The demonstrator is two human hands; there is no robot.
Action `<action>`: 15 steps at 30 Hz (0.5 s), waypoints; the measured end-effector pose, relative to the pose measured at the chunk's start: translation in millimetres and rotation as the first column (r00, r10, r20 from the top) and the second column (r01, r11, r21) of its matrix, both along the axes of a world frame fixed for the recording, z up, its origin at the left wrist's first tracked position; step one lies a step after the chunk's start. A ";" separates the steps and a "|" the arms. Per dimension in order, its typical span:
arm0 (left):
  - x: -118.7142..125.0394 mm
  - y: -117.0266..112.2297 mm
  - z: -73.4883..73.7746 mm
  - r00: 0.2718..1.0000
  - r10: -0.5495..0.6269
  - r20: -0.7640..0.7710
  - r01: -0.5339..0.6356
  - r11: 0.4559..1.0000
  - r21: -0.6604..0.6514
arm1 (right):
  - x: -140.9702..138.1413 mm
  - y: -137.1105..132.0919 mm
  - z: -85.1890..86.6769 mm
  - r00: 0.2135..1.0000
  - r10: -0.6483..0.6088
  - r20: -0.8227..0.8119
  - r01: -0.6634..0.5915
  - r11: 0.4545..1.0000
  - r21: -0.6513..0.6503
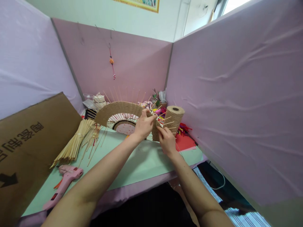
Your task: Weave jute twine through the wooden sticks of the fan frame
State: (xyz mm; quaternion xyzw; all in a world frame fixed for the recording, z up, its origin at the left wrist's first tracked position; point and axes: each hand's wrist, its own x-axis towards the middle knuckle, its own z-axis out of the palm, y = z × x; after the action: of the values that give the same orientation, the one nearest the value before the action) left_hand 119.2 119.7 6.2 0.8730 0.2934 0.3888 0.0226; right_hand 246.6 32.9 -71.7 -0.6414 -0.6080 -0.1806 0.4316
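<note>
A semicircular woven fan (pixel 111 108) of tan cord over thin wooden sticks stands upright on the table, its stick ends poking out around the rim. My left hand (pixel 143 126) grips the band near its right end, thumb and fingers closed on it. Just right of that, my right hand (pixel 167 138) pinches at the band's end, among bare sticks. Its fingertips partly cover the spot, and a thin strand trails below the hand. A round pink dotted panel (pixel 124 128) with a dark rim sits at the fan's centre. Close behind my right hand stands a large roll of tan cord (pixel 175 115).
A bundle of thin sticks (pixel 73 143) and loose sticks lie at left. Nearer is a pink glue gun (pixel 67 179), beside a large cardboard box (pixel 35 151). Red paper (pixel 186 142) lies at right. Pink partitions (pixel 132 63) enclose the green-topped table (pixel 127 170).
</note>
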 end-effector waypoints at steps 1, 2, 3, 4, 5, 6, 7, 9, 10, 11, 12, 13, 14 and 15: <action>0.9 -1.3 0.1 1.000 0.015 0.017 -0.015 1.000 -0.010 | 0.2 -0.4 -0.6 1.000 0.010 -0.012 -0.010 1.000 0.002; 1.9 -2.9 0.3 0.999 0.036 0.034 -0.036 0.999 -0.020 | 0.3 -0.9 -1.1 0.999 0.023 -0.024 -0.022 1.000 0.006; 2.9 -4.6 0.6 0.997 0.060 0.047 -0.059 0.998 -0.028 | 0.5 -1.4 -1.7 0.999 0.033 -0.034 -0.033 0.999 0.011; 3.9 -6.4 1.2 0.995 0.084 0.051 -0.082 0.996 -0.036 | 0.8 -1.9 -2.2 0.998 0.043 -0.043 -0.042 0.999 0.016; 4.8 -8.3 2.1 0.993 0.109 0.046 -0.107 0.993 -0.043 | 1.2 -2.4 -2.6 0.997 0.049 -0.051 -0.048 0.999 0.020; 5.6 -10.1 3.4 0.991 0.133 0.028 -0.132 0.990 -0.050 | 1.9 -2.9 -3.0 0.997 0.054 -0.056 -0.053 0.998 0.023; 6.3 -11.9 5.0 0.987 0.160 -0.002 -0.160 0.985 -0.058 | 2.7 -3.4 -3.3 0.997 0.057 -0.060 -0.055 0.998 0.024; 7.3 -15.4 8.9 0.973 0.208 -0.096 -0.216 0.973 -0.078 | 4.9 -4.1 -3.9 0.996 0.059 -0.070 -0.058 0.998 0.022; 7.8 -16.9 11.0 0.963 0.217 -0.156 -0.233 0.968 -0.093 | 6.1 -4.3 -4.2 0.995 0.060 -0.076 -0.058 0.998 0.020; 8.3 -18.1 13.0 0.953 0.213 -0.216 -0.242 0.964 -0.113 | 7.2 -4.5 -4.6 0.995 0.059 -0.085 -0.058 0.998 0.019; 8.8 -18.8 14.9 0.944 0.195 -0.266 -0.238 0.961 -0.139 | 8.3 -4.5 -5.0 0.994 0.059 -0.094 -0.058 0.998 0.021; 9.3 -18.8 16.4 0.940 0.162 -0.299 -0.220 0.961 -0.170 | 9.1 -4.5 -5.5 0.993 0.061 -0.102 -0.059 0.998 0.024; 9.9 -18.0 17.6 0.943 0.113 -0.312 -0.185 0.960 -0.209 | 9.9 -4.4 -5.9 0.992 0.063 -0.107 -0.060 0.998 0.028; 10.4 -16.4 18.3 0.951 0.058 -0.305 -0.140 0.957 -0.254 | 10.5 -4.4 -6.5 0.992 0.064 -0.111 -0.061 0.998 0.032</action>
State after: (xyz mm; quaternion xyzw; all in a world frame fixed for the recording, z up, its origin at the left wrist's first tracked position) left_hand 129.6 103.3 24.5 0.8937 0.3878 0.2114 0.0788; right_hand 257.2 28.4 -78.1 -0.6248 -0.6001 -0.1397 0.4797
